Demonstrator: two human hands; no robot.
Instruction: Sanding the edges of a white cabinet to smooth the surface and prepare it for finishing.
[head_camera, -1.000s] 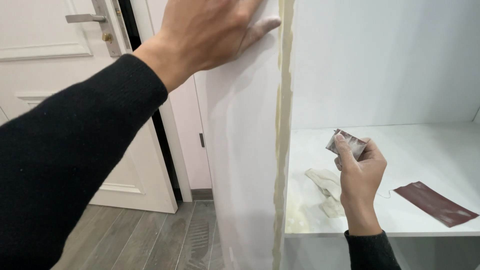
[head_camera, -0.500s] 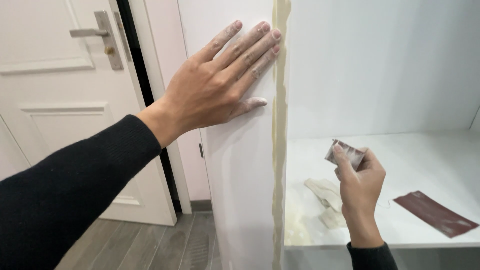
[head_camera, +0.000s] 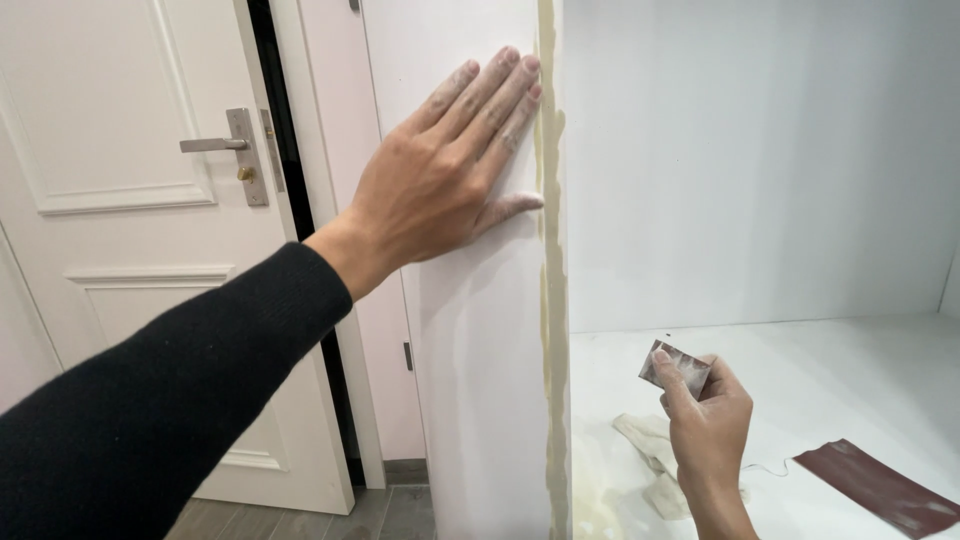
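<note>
Since a second ago the left hand (head_camera: 440, 185) has slid down the white panel (head_camera: 475, 330), flat, fingers spread, dusty, beside the yellowish raw edge (head_camera: 548, 300); it reads as feeling the surface. Right hand (head_camera: 705, 425) pinches a folded sandpaper scrap (head_camera: 675, 367) over the shelf (head_camera: 860, 380). A reddish-brown sheet (head_camera: 875, 487) and rag (head_camera: 650, 455) lie there.

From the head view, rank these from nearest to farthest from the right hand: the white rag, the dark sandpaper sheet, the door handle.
From the right hand:
1. White rag, just left, on the shelf.
2. Dark sandpaper sheet, to its right.
3. Door handle, far upper left.
</note>
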